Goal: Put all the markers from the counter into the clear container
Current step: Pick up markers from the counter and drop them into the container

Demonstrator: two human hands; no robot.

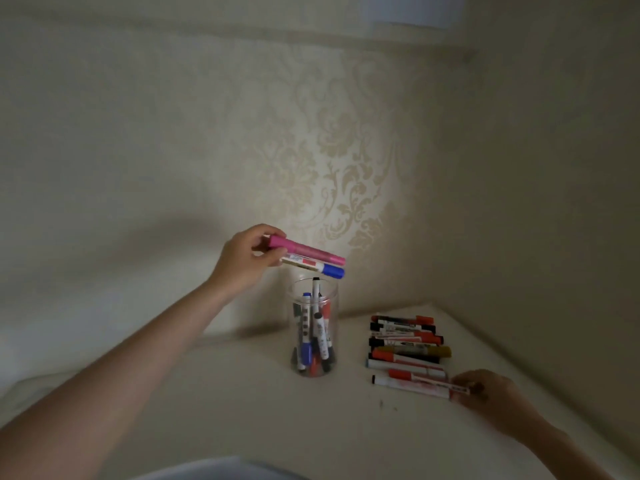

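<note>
— Where are the markers now?
— My left hand [244, 259] grips a pink marker [306, 250] and a blue-capped marker [313, 266], sideways, above the clear container [314, 327]. My right hand [483, 389] pinches a white marker [412, 386] on the counter [242, 393].
— The risk?
— Held flat, they may hit the rim and fall outside.

Left grip [247, 259] holds two markers [310, 259] above container [313, 327] (clear) — right grip [485, 389] pinches marker [419, 384].

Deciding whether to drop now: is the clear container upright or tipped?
Upright: the clear container stands on the counter, mouth up, markers standing inside.
</note>
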